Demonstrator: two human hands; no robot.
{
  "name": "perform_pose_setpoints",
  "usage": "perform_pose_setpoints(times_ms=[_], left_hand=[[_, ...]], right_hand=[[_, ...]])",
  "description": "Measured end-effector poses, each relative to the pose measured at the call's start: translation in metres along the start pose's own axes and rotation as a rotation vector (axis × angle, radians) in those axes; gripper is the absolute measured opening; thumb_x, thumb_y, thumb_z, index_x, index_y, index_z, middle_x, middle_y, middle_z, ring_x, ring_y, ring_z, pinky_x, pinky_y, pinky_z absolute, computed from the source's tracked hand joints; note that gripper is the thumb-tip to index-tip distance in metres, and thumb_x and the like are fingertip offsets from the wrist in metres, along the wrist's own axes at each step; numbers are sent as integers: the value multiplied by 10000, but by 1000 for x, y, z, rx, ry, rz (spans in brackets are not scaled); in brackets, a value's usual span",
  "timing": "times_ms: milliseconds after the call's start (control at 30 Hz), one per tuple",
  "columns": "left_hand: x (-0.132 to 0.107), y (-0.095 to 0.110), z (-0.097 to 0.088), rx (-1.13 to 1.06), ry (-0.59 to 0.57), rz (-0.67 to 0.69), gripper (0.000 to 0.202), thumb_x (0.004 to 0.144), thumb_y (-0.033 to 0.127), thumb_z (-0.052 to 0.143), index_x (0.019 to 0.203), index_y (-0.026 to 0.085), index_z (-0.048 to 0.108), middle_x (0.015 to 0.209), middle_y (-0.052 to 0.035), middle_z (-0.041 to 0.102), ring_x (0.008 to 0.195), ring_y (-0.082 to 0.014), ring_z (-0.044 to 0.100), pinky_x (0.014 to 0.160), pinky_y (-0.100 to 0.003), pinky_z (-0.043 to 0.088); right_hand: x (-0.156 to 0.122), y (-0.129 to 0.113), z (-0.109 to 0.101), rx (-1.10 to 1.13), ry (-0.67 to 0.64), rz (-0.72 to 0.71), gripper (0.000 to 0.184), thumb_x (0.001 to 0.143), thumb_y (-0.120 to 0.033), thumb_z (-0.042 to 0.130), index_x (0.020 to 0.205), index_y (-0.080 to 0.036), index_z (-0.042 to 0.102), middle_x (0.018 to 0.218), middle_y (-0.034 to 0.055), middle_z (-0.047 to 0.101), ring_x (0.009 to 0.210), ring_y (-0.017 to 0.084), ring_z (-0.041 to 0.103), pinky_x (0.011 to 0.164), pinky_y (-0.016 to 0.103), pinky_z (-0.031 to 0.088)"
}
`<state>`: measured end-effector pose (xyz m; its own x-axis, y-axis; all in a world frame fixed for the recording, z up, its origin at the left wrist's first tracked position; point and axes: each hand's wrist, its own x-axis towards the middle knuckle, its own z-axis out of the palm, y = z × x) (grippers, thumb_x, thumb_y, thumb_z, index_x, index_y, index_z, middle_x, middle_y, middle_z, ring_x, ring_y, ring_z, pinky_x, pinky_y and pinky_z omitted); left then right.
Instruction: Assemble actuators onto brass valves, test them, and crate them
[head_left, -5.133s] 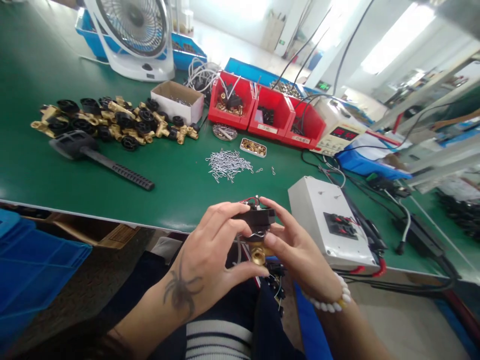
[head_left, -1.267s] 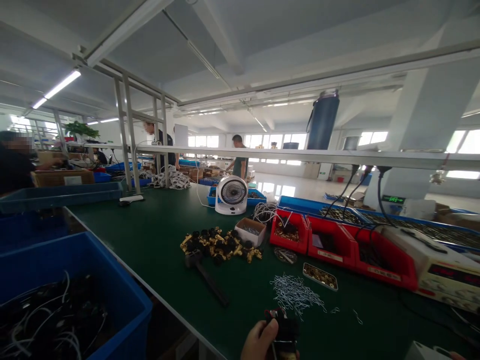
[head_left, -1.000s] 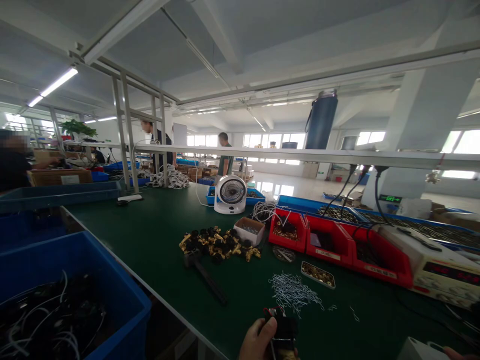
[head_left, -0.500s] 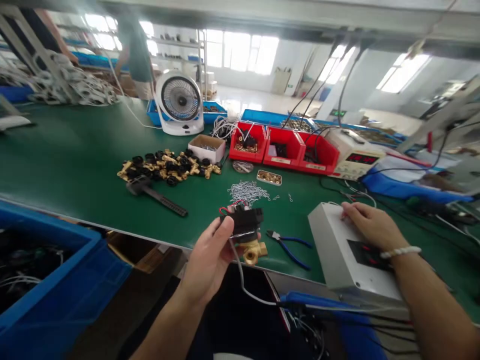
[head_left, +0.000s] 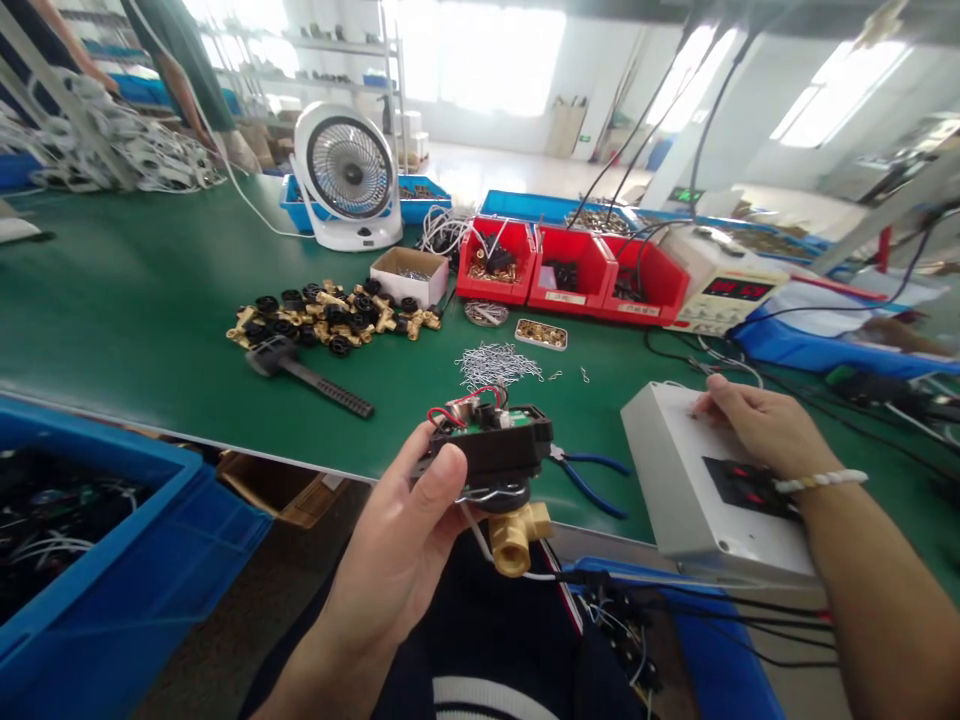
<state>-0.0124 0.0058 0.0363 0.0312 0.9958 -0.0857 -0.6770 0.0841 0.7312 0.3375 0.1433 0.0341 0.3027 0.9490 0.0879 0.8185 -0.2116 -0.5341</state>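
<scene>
My left hand (head_left: pixel 405 545) is closed around a valve assembly (head_left: pixel 499 470): a black plastic housing with red wires on top and a brass fitting underneath. It is held above the near edge of the green table (head_left: pixel 150 300), and a thin cable hangs from it toward my lap. My right hand (head_left: pixel 765 425) rests on top of a white test box (head_left: pixel 690 480) at the right, fingers curled against its far part; a red and black switch panel lies near my wrist.
Blue-handled pliers (head_left: pixel 592 480) lie beside the box. A pile of brass and black valve bodies (head_left: pixel 322 315), a black tool (head_left: pixel 307 370), metal clips (head_left: pixel 499 362), red bins (head_left: pixel 570 265), a fan (head_left: pixel 349 175) and a power supply (head_left: pixel 724 280) sit farther back. A blue crate (head_left: pixel 112 560) stands at the left.
The camera dropped from the hall to the bench. My right hand left the valve and went onto the white box. My left hand keeps the valve and has raised it closer.
</scene>
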Motion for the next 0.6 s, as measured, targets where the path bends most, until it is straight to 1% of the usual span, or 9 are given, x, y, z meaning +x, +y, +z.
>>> perform_pose_setpoints(times_ms=[100, 167, 267, 333, 400, 467, 500, 600], left_hand=[[-2, 2, 1, 17, 38, -27, 441, 783, 489, 791, 1076, 170, 711, 972, -64, 755, 741, -185, 721, 717, -293, 608], [-3, 1, 1, 15, 52, -39, 446, 785, 488, 789, 1092, 175, 707, 990, -67, 756, 765, -197, 727, 738, -308, 614], [-2, -1, 1, 38, 34, -7, 453, 798, 470, 784, 1129, 176, 689, 1026, -69, 753, 820, -195, 732, 751, -274, 601], [-2, -3, 1, 103, 26, 46, 488, 768, 422, 821, 1165, 183, 667, 1037, -67, 751, 856, -191, 730, 761, -243, 586], [-4, -4, 2, 193, 43, 109, 541, 704, 349, 879, 1174, 199, 656, 1039, -51, 749, 874, -182, 724, 773, -219, 573], [-7, -3, 3, 263, 67, 134, 580, 663, 303, 907, 1175, 216, 650, 1052, -34, 745, 869, -172, 721, 782, -208, 567], [-8, -3, 3, 288, 62, 128, 583, 661, 297, 908, 1176, 220, 646, 1058, -30, 742, 860, -168, 720, 780, -208, 566], [-12, 0, 3, 329, 0, 84, 574, 697, 301, 885, 1199, 232, 615, 1078, -24, 731, 877, -168, 717, 784, -217, 569]], right_hand=[[-3, -3, 0, 9, -10, -22, 355, 995, -331, 489, 752, -151, 676, 791, 83, 690, 687, 148, 580, 719, 282, 427], [-4, -5, 1, 5, -16, -29, 314, 984, -304, 505, 766, -154, 674, 826, 87, 704, 682, 149, 580, 717, 283, 431], [-3, -5, 1, -10, -23, -20, 282, 972, -293, 524, 778, -157, 678, 800, 87, 702, 671, 158, 582, 712, 293, 433], [-3, -4, 0, -19, -25, -20, 272, 969, -284, 524, 782, -157, 676, 801, 89, 704, 670, 157, 582, 718, 293, 433], [-3, -4, 0, -26, -27, -25, 272, 964, -291, 521, 781, -159, 672, 810, 95, 708, 678, 158, 589, 725, 291, 435], [-4, -4, 0, -33, -28, -35, 278, 949, -320, 520, 774, -166, 671, 812, 94, 712, 691, 164, 597, 728, 293, 435], [-4, -4, 0, -37, -27, -39, 285, 934, -344, 520, 766, -171, 671, 803, 91, 711, 692, 171, 599, 723, 298, 435], [-2, -2, -1, -47, -25, -47, 333, 853, -456, 511, 736, -188, 673, 766, 80, 705, 689, 202, 604, 709, 326, 438]])
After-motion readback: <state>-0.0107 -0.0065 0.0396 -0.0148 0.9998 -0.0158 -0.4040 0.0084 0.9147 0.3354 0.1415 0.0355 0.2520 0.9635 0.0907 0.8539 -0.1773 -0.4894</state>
